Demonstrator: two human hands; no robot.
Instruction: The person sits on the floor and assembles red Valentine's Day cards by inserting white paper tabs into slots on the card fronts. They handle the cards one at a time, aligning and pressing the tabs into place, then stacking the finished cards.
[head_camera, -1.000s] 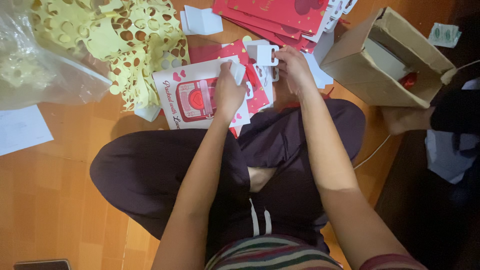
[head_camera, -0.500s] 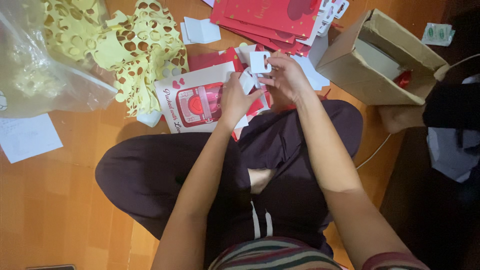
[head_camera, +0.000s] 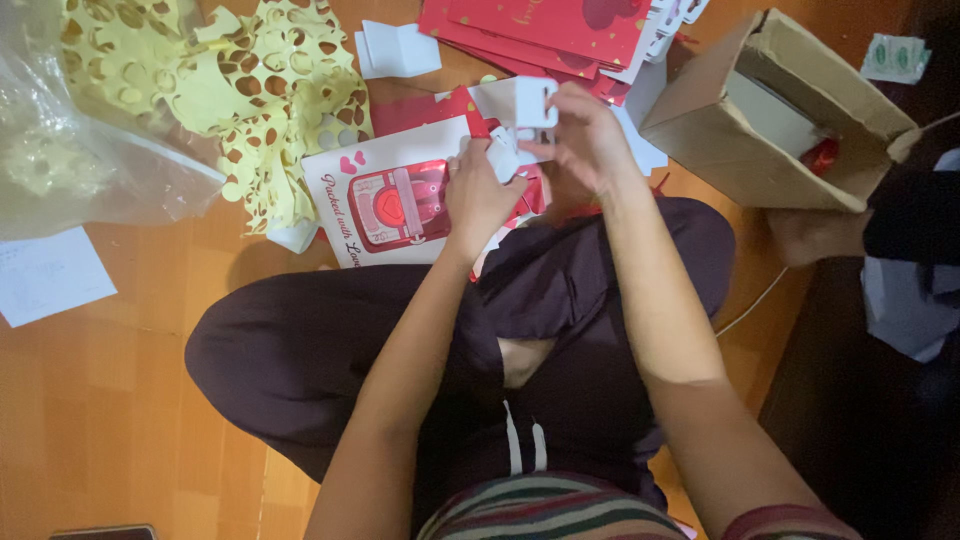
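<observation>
I sit cross-legged on a wooden floor. My left hand (head_camera: 482, 195) and my right hand (head_camera: 580, 140) both pinch a small white cut paper piece (head_camera: 525, 105) with slots, held above my lap. Under my left hand lies a white card (head_camera: 385, 200) printed with a red truck and hearts. More red and white paper parts lie beneath my hands, partly hidden.
A stack of red cards (head_camera: 545, 30) lies ahead. Yellow punched paper scraps (head_camera: 270, 95) and a clear plastic bag (head_camera: 70, 150) are at the left. An open cardboard box (head_camera: 775, 115) stands at the right. Another person's foot (head_camera: 815, 235) rests near the box. A white slip (head_camera: 50, 275) lies far left.
Both hands stayed together working the white paper piece; it has been turned and lifted slightly. The view shifted a little downward and left.
</observation>
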